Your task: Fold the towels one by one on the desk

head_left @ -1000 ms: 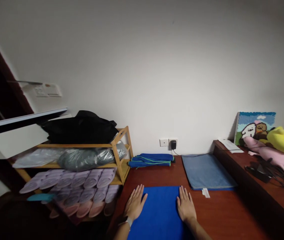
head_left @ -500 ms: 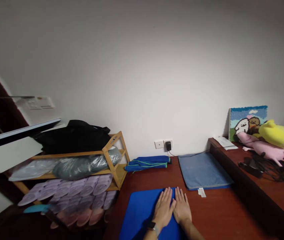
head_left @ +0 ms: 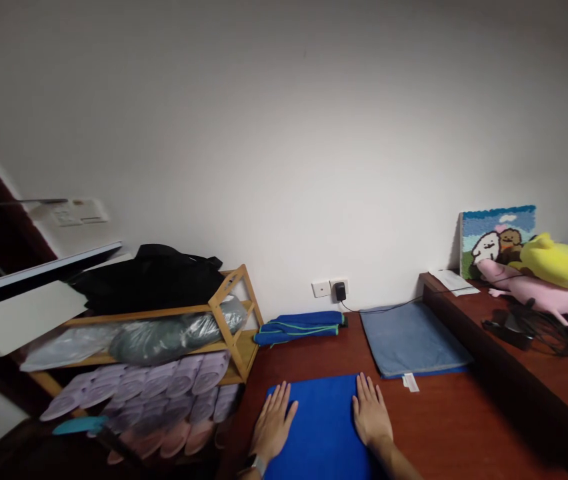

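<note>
A bright blue cloth (head_left: 321, 427) lies flat on the reddish-brown wooden table (head_left: 444, 420), its near end cut off by the bottom of the view. On its left edge rests my left hand (head_left: 273, 421), palm down with the fingers stretched out and a watch on the wrist. My right hand (head_left: 371, 410) lies flat over the right edge, thumb a little apart. Neither hand grips anything. Behind and to the right is a folded grey-blue cloth (head_left: 414, 340) with a white tag (head_left: 411, 382). A folded blue cloth with green edging (head_left: 299, 327) lies by the wall.
To the left stands a wooden rack (head_left: 229, 307) with a black bag (head_left: 151, 280), plastic-wrapped items and rows of slippers (head_left: 159, 377). On the raised surface at right are plush toys (head_left: 539, 287), a dog picture (head_left: 499, 237) and black cables (head_left: 529, 330). A plugged-in adapter (head_left: 340, 291) trails a cord.
My hands have parted from the middle of the blue cloth. The left slid to its left edge, the right slightly rightward to its right edge. The view shifted a little.
</note>
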`<action>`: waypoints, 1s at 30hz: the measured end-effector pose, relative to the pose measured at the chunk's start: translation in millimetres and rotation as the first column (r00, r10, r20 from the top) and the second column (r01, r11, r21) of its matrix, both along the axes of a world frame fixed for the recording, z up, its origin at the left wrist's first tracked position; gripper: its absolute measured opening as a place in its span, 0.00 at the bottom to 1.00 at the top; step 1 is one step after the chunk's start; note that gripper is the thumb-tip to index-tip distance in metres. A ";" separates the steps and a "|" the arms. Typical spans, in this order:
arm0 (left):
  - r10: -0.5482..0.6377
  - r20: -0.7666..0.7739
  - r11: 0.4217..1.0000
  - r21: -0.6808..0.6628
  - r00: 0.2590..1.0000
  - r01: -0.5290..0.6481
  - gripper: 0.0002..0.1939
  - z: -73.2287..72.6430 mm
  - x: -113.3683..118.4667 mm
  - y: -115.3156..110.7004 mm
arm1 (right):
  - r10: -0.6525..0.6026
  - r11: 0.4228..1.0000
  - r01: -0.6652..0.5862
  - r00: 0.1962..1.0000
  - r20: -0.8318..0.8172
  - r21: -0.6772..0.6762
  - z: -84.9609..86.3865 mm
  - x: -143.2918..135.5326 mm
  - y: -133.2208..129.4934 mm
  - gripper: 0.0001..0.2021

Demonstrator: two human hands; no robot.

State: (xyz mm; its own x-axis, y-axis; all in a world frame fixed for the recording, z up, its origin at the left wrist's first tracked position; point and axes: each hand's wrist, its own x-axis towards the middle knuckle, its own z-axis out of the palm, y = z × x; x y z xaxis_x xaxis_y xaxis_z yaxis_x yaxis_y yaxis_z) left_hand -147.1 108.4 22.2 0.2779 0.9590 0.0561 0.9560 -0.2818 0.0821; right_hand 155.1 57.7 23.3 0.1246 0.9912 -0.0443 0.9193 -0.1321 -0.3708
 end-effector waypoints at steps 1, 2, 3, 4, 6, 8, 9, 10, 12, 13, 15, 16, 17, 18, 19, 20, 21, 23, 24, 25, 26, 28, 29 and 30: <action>0.021 0.000 1.000 0.013 1.000 -0.021 0.37 -2.5 -9.1 1.6 | -0.003 1.000 0.003 1.000 0.005 0.001 -1.0 0.0 0.2 0.33; 0.034 0.004 0.999 0.026 0.999 -0.034 0.37 -5.0 -15.3 2.8 | -0.006 1.000 0.006 1.000 0.009 0.001 -1.7 0.0 0.3 0.33; 0.041 0.010 0.999 0.036 0.999 -0.041 0.37 -7.3 -18.9 3.7 | -0.008 1.000 0.008 1.000 0.014 0.001 -2.0 -0.1 0.5 0.33; 0.043 0.018 0.998 0.040 0.999 -0.043 0.38 -9.3 -20.5 4.3 | -0.010 1.000 0.010 1.000 0.019 0.000 -2.0 -0.3 0.6 0.33; 0.036 0.035 0.999 0.039 0.999 -0.037 0.39 -12.1 -20.2 5.2 | -0.011 1.000 0.011 0.999 0.031 -0.006 -1.3 -0.8 1.0 0.33; 0.025 0.044 0.999 0.040 0.999 -0.027 0.40 -14.2 -18.4 6.2 | -0.013 1.000 0.014 0.999 0.039 -0.013 -0.6 -1.3 1.4 0.33; 0.020 0.044 0.999 0.045 0.999 -0.022 0.40 -15.3 -17.7 6.9 | -0.015 1.000 0.016 0.999 0.041 -0.016 -0.4 -1.4 1.6 0.33; 0.017 0.042 0.998 0.052 0.999 -0.019 0.40 -16.5 -17.3 7.7 | -0.017 1.000 0.017 0.999 0.041 -0.017 -0.2 -1.5 1.9 0.33; 0.017 0.033 0.998 0.066 0.999 -0.019 0.39 -18.6 -17.4 9.3 | -0.017 1.000 0.018 0.999 0.041 -0.019 0.4 -1.3 2.0 0.33; 0.018 0.029 0.997 0.068 0.999 -0.020 0.39 -19.3 -17.9 10.1 | -0.017 1.000 0.017 0.999 0.042 -0.021 1.0 -1.1 1.9 0.33; 0.023 0.020 0.998 0.059 1.000 -0.024 0.39 -19.1 -19.5 11.3 | -0.015 1.000 0.016 0.999 0.045 -0.026 3.0 -0.7 1.2 0.33; 0.025 0.016 0.998 0.052 1.000 -0.026 0.38 -18.0 -20.4 11.6 | -0.014 1.000 0.015 0.999 0.046 -0.028 4.3 -0.5 0.7 0.33; 0.029 0.010 0.998 0.049 1.000 -0.029 0.38 -16.3 -20.9 11.8 | -0.011 1.000 0.013 0.999 0.047 -0.028 5.6 -0.4 0.1 0.33; 0.031 0.005 0.998 0.054 1.000 -0.031 0.38 -14.1 -20.4 11.6 | -0.008 1.000 0.009 0.999 0.046 -0.027 6.8 -0.3 -0.4 0.33; 0.030 0.001 0.997 0.071 1.000 -0.030 0.38 -11.5 -18.0 11.0 | -0.005 1.000 0.006 0.999 0.045 -0.025 7.7 -0.3 -0.8 0.33; 0.024 0.002 0.995 0.100 1.000 -0.024 0.37 -8.6 -13.2 9.8 | -0.003 1.000 0.004 0.999 0.042 -0.021 8.3 -0.3 -1.1 0.33; 0.012 0.009 0.990 0.139 1.000 -0.013 0.37 -5.8 -4.9 7.9 | -0.002 1.000 0.003 0.999 0.039 -0.019 8.5 -0.3 -1.1 0.33; -0.041 0.034 0.978 0.204 0.999 0.034 0.34 -1.5 23.0 1.5 | -0.001 1.000 0.001 0.999 0.036 -0.012 7.6 -0.2 -0.9 0.33; -0.085 0.045 0.973 0.221 0.995 0.073 0.33 -0.6 42.5 -3.2 | 0.000 1.000 0.000 0.999 0.036 -0.009 6.6 0.1 -0.6 0.33; -0.138 0.054 0.967 0.225 0.989 0.123 0.33 -0.6 64.6 -8.9 | 0.000 1.000 0.000 0.999 0.038 -0.006 5.4 0.6 -0.4 0.33; -0.199 0.059 0.960 0.215 0.978 0.182 0.32 -1.7 88.0 -15.2 | 0.002 1.000 -0.002 0.999 0.041 -0.004 4.0 1.3 -0.3 0.33; -0.319 0.068 0.934 0.192 0.945 0.301 0.32 -5.9 132.1 -28.3 | 0.034 0.999 -0.034 0.998 0.054 0.002 1.1 3.2 -0.6 0.32; -0.358 0.074 0.923 0.176 0.931 0.341 0.31 -8.4 149.7 -34.1 | 0.058 0.998 -0.058 0.996 0.063 0.002 -0.1 4.2 -0.9 0.32; -0.382 0.081 0.917 0.157 0.921 0.366 0.31 -10.7 162.7 -38.9 | 0.079 0.997 -0.079 0.994 0.072 0.002 -0.9 5.0 -1.4 0.32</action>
State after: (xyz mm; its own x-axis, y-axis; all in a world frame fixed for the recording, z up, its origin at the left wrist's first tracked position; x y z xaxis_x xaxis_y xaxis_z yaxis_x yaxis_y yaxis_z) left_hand 15.7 69.5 11.5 0.5997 0.7670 0.2284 0.7659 -0.6328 0.1138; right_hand 160.1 56.4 22.3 0.0487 0.9983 -0.0331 0.9511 -0.0564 -0.3037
